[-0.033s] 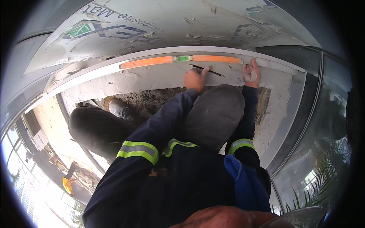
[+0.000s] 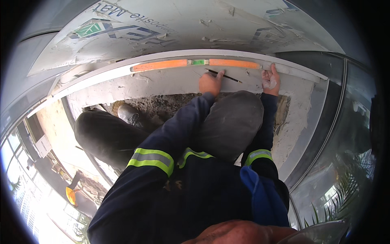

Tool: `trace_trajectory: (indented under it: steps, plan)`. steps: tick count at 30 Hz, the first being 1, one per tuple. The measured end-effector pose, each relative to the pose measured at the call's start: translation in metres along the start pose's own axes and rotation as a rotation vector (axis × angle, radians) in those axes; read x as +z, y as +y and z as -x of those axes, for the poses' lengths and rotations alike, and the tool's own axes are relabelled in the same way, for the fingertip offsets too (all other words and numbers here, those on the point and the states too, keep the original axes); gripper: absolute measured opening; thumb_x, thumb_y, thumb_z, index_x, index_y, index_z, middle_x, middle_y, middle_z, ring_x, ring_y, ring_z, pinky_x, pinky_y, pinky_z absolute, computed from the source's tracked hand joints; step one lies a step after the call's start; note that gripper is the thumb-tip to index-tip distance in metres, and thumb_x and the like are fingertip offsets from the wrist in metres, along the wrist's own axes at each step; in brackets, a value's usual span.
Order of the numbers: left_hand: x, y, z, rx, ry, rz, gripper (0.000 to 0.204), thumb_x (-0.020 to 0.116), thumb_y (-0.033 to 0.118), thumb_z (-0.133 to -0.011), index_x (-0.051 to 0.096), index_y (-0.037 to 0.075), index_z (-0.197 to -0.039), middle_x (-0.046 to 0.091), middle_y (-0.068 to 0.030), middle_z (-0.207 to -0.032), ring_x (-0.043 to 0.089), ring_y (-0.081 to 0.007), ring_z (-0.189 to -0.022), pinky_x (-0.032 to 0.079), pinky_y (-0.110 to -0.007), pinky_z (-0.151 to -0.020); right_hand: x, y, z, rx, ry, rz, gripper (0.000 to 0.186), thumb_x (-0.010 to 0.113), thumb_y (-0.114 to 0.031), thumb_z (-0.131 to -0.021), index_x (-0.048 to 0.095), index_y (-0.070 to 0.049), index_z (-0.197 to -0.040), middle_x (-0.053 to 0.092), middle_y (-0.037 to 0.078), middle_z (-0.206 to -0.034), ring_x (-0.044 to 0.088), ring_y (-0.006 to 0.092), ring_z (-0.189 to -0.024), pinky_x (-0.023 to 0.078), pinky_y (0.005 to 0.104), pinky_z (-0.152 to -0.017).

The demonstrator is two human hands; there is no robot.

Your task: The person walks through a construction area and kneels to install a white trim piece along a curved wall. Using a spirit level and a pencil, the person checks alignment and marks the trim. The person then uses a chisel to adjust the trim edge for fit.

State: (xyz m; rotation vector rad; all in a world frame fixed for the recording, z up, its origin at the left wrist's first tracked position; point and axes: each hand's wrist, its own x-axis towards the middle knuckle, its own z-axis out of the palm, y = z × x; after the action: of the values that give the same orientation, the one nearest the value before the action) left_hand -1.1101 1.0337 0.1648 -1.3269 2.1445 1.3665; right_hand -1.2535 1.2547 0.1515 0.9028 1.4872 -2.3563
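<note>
A long spirit level [image 2: 162,65] with orange sections and a green vial in its middle lies along the pale ledge, against the far upright strip. Below the vial, my left hand [image 2: 209,84] is closed, its thumb over a dark pencil [image 2: 231,78]. The pencil slants down to the right; the other fingers are mostly curled out of sight. At the level's right end is my right hand [image 2: 271,82], palm up. One finger stretches to the strip's edge and the others bend loosely; the palm has whitish smears.
A printed white sheet [image 2: 195,30] covers the surface beyond the strip. Between the ledge [image 2: 162,83] and my bent knees is a rough, rubble-filled recess [image 2: 162,106] with my shoe [image 2: 129,114] in it. Dark glass panels stand at right. A yellow-and-black tool [image 2: 71,195] is at lower left.
The view has shifted very slightly, so everything sits a little to the right. Both hands, the pencil and the level keep their places relative to one another.
</note>
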Motion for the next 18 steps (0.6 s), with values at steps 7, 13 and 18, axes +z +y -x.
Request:
trace_trajectory:
  steps: [7,13,18]
  plan:
    - [-0.006,-0.018,0.000,-0.046,0.160,0.248,0.040,0.063,0.033,-0.093,0.069,-0.006,-0.101,0.071,-0.0280,-0.089,0.069,-0.0443,-0.092,0.054,-0.048,-0.082,-0.004,-0.003,-0.018,0.038,-0.045,0.059,0.038,0.074,-0.026,-0.095,0.060,-0.004,-0.122,0.066,0.008,-0.116,0.061,0.0170,-0.106,0.045,0.0318,-0.091]
    - [-0.130,-0.116,-0.021,-0.115,0.700,0.498,0.023,0.046,0.019,-0.103,0.053,-0.002,-0.110,0.069,-0.0199,-0.078,0.069,-0.0401,-0.076,0.052,-0.048,-0.075,-0.038,-0.007,-0.040,0.013,-0.069,0.107,0.043,0.073,-0.030,-0.096,0.059,-0.001,-0.124,0.065,0.009,-0.118,0.058,0.0174,-0.105,0.046,0.0316,-0.089]
    - [-0.285,-0.217,-0.098,-0.357,1.586,0.612,0.032,0.048,0.020,-0.105,0.060,-0.001,-0.126,0.069,-0.0248,-0.109,0.067,-0.0368,-0.100,0.049,-0.042,-0.089,-0.043,-0.008,-0.048,0.009,-0.095,0.174,0.042,0.073,-0.031,-0.096,0.061,0.002,-0.118,0.065,0.011,-0.099,0.060,0.0196,-0.092,0.047,0.0332,-0.085]
